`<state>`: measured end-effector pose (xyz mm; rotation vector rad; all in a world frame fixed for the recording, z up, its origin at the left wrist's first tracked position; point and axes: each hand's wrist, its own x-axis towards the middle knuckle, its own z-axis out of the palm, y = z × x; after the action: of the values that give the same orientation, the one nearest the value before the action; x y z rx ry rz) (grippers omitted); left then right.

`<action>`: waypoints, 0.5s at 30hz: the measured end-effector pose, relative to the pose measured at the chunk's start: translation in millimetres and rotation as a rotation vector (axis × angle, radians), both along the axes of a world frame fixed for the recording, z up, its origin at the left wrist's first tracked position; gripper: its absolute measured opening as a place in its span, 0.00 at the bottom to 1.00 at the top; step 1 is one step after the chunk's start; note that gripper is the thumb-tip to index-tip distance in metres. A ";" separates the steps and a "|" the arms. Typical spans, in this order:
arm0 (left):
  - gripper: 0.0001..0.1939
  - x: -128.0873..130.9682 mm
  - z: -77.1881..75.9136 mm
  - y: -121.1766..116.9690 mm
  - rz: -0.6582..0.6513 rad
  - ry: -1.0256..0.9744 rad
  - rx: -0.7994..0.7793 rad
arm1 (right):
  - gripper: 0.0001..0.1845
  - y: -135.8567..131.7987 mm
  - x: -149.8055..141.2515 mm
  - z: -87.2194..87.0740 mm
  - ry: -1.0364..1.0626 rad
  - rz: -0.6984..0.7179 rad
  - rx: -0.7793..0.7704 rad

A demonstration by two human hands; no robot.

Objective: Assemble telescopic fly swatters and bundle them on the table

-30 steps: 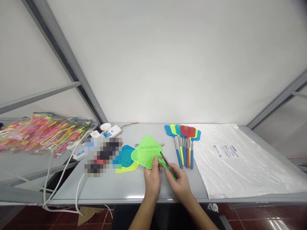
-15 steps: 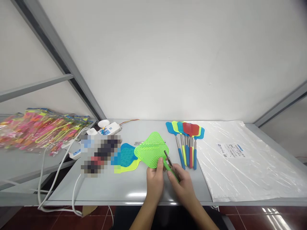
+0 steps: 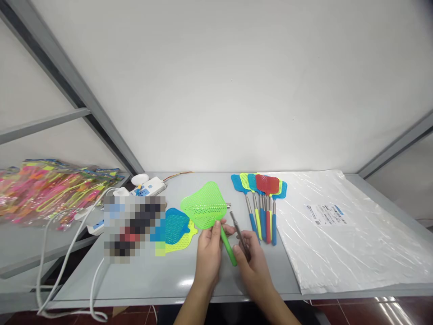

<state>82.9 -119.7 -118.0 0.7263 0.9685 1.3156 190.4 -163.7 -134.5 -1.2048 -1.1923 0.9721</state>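
Observation:
My left hand (image 3: 209,253) pinches the neck of a green fly swatter head (image 3: 204,205), whose green stub handle (image 3: 228,247) slants down to the right. My right hand (image 3: 250,261) is closed on a thin metal telescopic rod (image 3: 237,229), held just right of the green handle and apart from it. Both hands hover over the front middle of the grey table (image 3: 176,271). Blue and yellow swatter heads (image 3: 177,228) lie flat to the left of my left hand.
Several finished swatters (image 3: 262,198) with coloured handles lie right of my hands. A stack of clear plastic bags (image 3: 341,225) covers the right side. A power strip (image 3: 149,186) and white cables (image 3: 64,253) sit at the left, beside a pile of packaged swatters (image 3: 50,187). A blurred patch (image 3: 133,225) hides something.
The metal rod and the green handle, held together before, are now apart: my left hand has swung the green head up and left, and my right hand keeps the rod.

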 end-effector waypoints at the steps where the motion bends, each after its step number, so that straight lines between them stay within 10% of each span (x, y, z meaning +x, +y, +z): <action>1: 0.18 -4.5 2.2 3.6 0.008 0.004 0.018 | 0.12 -0.6 0.8 -1.7 -0.001 -0.041 -0.006; 15: 0.25 -19.5 2.6 -8.5 -0.277 0.156 -0.058 | 0.24 12.3 13.0 20.6 0.031 -0.114 -0.059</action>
<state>63.4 -128.2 -115.4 0.8939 0.9871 0.9971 203.5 -151.4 -113.9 -1.2855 -1.0652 0.9429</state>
